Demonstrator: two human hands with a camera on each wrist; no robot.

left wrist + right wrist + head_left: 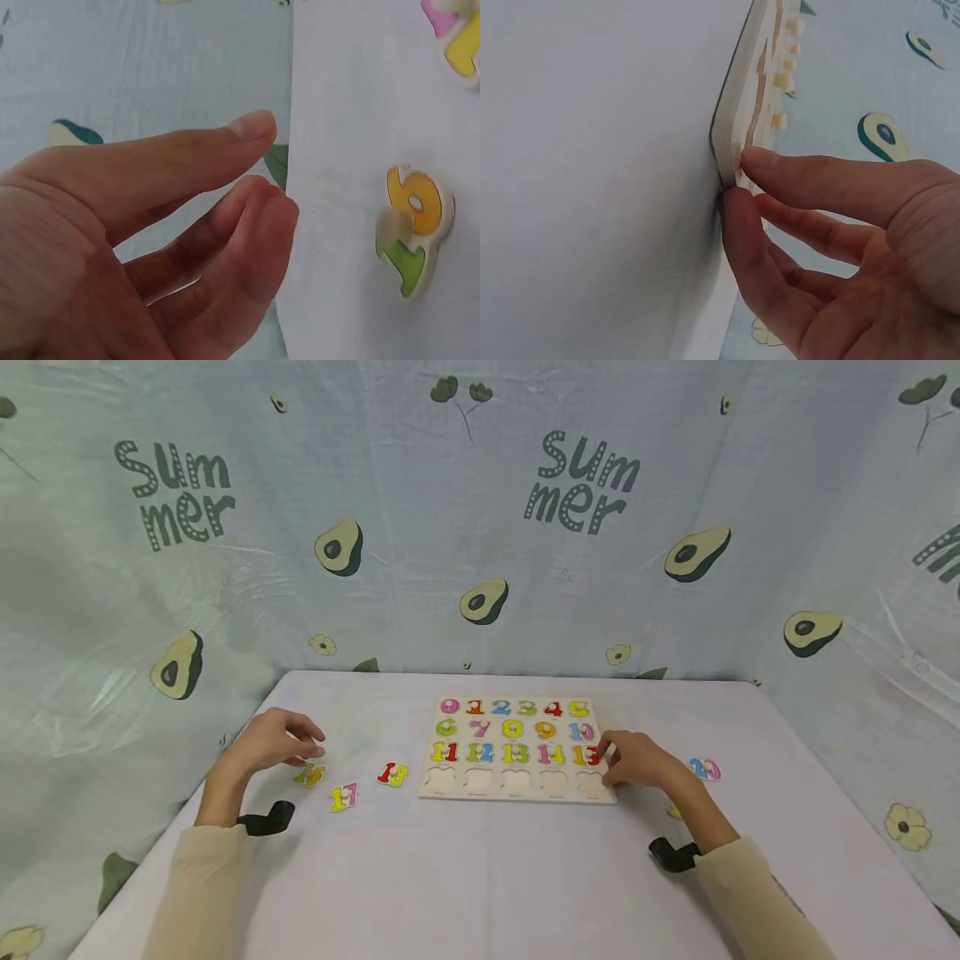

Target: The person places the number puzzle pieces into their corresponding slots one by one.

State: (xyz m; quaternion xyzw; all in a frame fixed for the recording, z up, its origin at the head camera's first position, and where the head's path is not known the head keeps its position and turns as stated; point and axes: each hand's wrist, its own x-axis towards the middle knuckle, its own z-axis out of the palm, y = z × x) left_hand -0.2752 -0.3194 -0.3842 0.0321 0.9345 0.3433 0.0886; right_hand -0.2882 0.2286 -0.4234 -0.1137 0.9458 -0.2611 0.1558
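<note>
A wooden number puzzle board [516, 780] lies on the table, with colourful peg numbers 0 to 15 in its upper rows and bare recesses along its front row. My right hand [637, 760] pinches the board's right edge near the front corner; in the right wrist view the thumb is on top and a finger at the edge. My left hand [272, 743] hovers at the table's left side, fingers loosely bent and holding nothing. Just beyond its fingertips is the 16 piece [420, 217], green and orange with a peg. The 17 piece [343, 797] and 18 piece [392, 774] lie nearby.
Right of the right wrist lies a blue and pink 20 piece [704, 768]. A yellow piece [674, 811] is mostly hidden by the right forearm. The pale table [450, 885] meets a hanging cloth [420, 485] printed with avocados at the back and sides.
</note>
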